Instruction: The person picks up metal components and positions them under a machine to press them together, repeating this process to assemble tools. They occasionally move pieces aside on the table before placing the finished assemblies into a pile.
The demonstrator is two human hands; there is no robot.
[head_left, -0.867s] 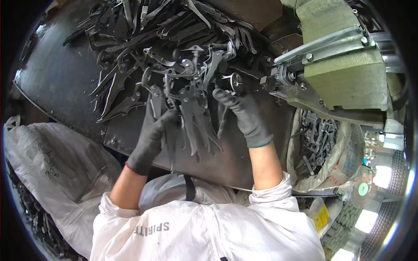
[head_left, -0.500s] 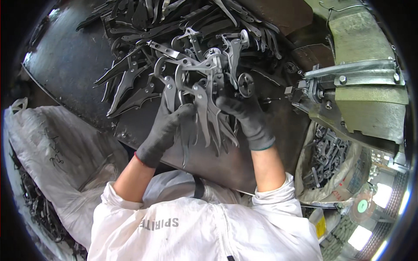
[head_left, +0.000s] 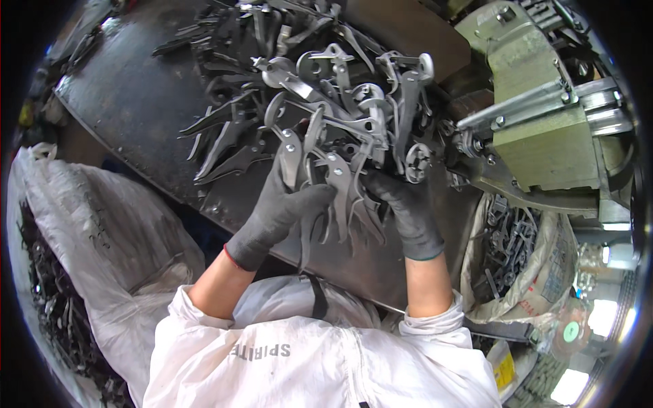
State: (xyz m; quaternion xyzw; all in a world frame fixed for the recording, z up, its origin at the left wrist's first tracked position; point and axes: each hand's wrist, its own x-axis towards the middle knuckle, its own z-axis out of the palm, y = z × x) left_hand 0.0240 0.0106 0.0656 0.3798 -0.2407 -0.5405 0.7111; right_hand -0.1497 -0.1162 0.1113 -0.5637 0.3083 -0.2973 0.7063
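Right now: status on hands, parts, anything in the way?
Left grip closed on bundle of plier-like metal parts. Right grip at bundle's right side, closure partly hidden. Loose pile close beyond; green machine off right.

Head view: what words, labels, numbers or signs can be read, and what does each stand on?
White jacket: grey letters, readable, not copied here.
Open sack, right: red and dark print, too blurred.
White sack, left: faint dark marks, unreadable.
Yellow patch, lower right: any text too small to read.
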